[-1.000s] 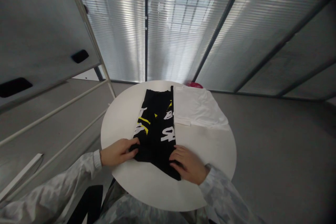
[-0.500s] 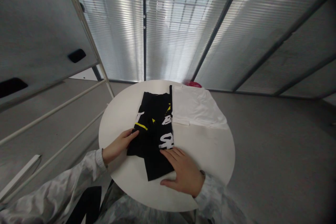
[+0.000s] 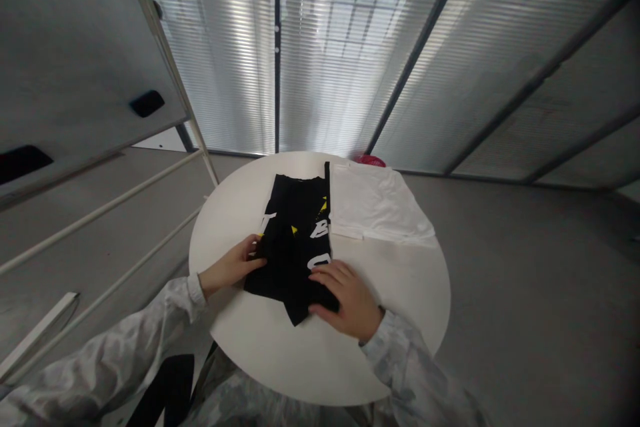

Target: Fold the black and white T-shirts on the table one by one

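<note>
A black T-shirt (image 3: 293, 210) with white lettering and yellow marks lies partly folded on a round white table (image 3: 320, 363). My left hand (image 3: 233, 265) grips its left edge, thumb on top and fingers at the side near a yellow stripe. At the lower right corner, my right hand (image 3: 350, 297) has its fingers over the cloth and its thumb by the bottom hem, closed on the fabric. The near end of the shirt is bunched and slightly lifted between the hands. Right of it lies a white folded garment (image 3: 377, 200), touching a narrow black strip (image 3: 327, 177).
Something red (image 3: 371, 160) shows behind the table's far edge. A white metal frame (image 3: 100, 207) with rails stands at the left, under a grey panel (image 3: 75, 47). A ribbed translucent wall (image 3: 330, 80) rises behind the table.
My right hand has moved forward with the shirt's near hem, covering more of the white lettering. My left hand has shifted slightly up along the left edge, covering most of the yellow stripe.
</note>
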Motion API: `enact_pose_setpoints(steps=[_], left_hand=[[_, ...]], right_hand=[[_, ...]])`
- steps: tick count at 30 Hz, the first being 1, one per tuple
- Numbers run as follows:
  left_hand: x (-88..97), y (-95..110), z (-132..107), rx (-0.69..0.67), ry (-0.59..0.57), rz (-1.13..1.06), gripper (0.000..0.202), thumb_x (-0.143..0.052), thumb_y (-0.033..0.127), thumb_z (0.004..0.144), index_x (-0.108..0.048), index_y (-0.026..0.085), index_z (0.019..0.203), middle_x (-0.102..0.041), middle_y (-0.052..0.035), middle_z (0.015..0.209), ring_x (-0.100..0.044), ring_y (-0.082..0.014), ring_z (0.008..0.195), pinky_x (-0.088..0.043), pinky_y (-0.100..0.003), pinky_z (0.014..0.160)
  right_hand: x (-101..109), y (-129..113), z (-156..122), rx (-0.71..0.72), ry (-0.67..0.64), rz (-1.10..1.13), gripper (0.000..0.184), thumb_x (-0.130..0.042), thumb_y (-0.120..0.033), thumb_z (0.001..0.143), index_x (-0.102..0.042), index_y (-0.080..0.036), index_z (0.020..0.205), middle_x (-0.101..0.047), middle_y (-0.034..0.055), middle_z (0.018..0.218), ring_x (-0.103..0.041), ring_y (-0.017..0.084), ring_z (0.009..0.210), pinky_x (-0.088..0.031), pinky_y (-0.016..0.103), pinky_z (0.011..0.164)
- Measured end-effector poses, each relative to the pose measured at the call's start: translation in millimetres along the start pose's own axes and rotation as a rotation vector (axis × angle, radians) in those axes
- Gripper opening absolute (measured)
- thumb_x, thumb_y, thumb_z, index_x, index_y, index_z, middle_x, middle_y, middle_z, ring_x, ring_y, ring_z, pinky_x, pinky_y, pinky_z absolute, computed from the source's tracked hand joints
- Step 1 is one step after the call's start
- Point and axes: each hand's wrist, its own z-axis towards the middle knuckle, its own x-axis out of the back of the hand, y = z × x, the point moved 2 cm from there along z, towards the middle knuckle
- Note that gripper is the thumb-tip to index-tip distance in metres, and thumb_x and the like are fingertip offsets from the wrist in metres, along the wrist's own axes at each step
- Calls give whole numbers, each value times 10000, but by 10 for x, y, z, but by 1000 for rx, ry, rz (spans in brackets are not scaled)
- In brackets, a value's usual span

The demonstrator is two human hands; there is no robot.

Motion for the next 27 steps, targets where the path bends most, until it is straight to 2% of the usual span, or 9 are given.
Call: enact_pose_setpoints(steps=[2,3,8,12,17,20,22,24,27], left_hand=[[24,-52,42,-13,38,67,522,-868,508,869,-637,231,1246,-768,-89,1254,-740,-278,1183,-602,-433,1025],[30,-73,65,-20,54,104,503,-856,532,877,-650,226,1219,-775,-88,1219,-746,-282,1154,-606,-432,1009],[32,-60,138,-66,89,275,437,-795,577,912,-714,227,1161,-795,-83,1149,-746,-313,1090,-601,-438,980],[41,43,94,-103,41,305,430,-760,555,941,-723,237,1228,-791,-84,1203,-720,-325,1150,-578,-461,1068],[-1,132,-93,-50,-178,270,417,-755,503,957,-713,221,1263,-770,-77,1269,-700,-316,1225,-557,-456,1133],[-59,123,-227,121,-308,221,491,-799,501,917,-694,218,1304,-772,-74,1198,-741,-302,1067,-650,-407,883],[-94,109,-274,225,-337,188,516,-809,541,903,-689,216,1286,-763,-65,1103,-746,-265,892,-632,-345,673],[-112,107,-264,241,-298,179,497,-780,613,923,-691,212,1203,-731,-39,993,-711,-214,758,-590,-301,577],[-105,107,-176,166,-181,213,517,-711,717,954,-641,207,996,-623,16,811,-633,-160,639,-556,-272,531]], right_hand=[[-53,-51,-39,120,-108,7,765,-839,-705,870,-657,-228,1440,-715,156,1430,-659,374,1303,-495,592,1170],[-85,-67,-58,129,-140,-1,778,-856,-692,857,-655,-225,1447,-712,152,1434,-655,373,1296,-499,588,1163],[-174,-77,-77,65,-133,-60,230,-667,-234,1045,-722,-245,1268,-766,97,1302,-680,296,1190,-541,513,1089],[-132,-60,-82,3,-57,28,215,-553,-186,1097,-697,-240,1246,-784,88,1200,-697,272,1121,-557,485,1056],[-87,-72,-149,-162,-38,141,176,-507,-267,1132,-680,-239,1145,-753,92,1085,-704,268,1039,-570,435,945],[-69,-76,-197,-284,-116,275,223,-479,-359,1164,-671,-255,1112,-745,44,969,-714,239,940,-564,387,862],[-49,-70,-241,-364,-137,350,283,-438,-420,1182,-678,-270,1189,-759,31,981,-727,229,933,-571,379,859],[-31,-78,-285,-366,-115,363,350,-462,-503,1167,-662,-271,1337,-783,67,1146,-743,251,1042,-586,411,936],[-62,-129,-320,-233,-94,243,731,-762,-682,958,-607,-214,1496,-737,164,1371,-707,355,1226,-557,529,1082]])
